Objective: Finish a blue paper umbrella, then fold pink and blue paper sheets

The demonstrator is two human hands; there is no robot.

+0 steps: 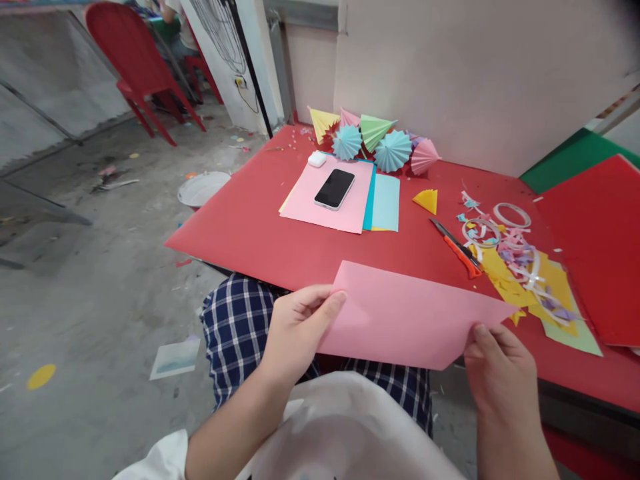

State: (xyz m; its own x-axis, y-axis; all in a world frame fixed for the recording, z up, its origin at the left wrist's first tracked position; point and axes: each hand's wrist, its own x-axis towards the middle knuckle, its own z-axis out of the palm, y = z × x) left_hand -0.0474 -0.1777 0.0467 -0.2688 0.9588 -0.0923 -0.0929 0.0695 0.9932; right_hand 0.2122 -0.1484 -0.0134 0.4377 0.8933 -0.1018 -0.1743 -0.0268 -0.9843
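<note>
L hand [303, 327] clamped on L edge of pink sheet [400, 317], thumb on top, fingers curled under. R hand [503, 370] clamped on same sheet near R end, thumb up, other fingers mostly hidden. Hands well apart, paper spanning btwn them. Sheet is above lap & near edge of red table [240, 227]; upper R corner comes to a pt past R thumb.

Mid-table, beyond sheet: pink paper stack [303, 200] w/ phone [335, 189] on top, screen dark, & small white case [317, 159] at far L corner. Teal sheet [369, 210] & lt blue sheet [389, 200] stick out on R side. Behind stack, nr wall [435, 67]: row of pleated paper shapes, incl. yellow cone [323, 122], green cone [374, 131], lt blue fan [393, 151], pink fan [425, 157].

R of stack: yellow folded wedge [427, 201], then orange-handled tool [461, 257] w/ dark part alongside, exact type unclear. Near R hand: 2 tape rings [513, 215], mixed scraps [517, 250], yellow paper [555, 287] over pale green sheet [575, 337]. Far R: big red board [595, 247].

Floor, L side: white round basin [203, 189], yellow disc [41, 377]. Red chair [130, 60] upper L; another person partly visible behind it.
</note>
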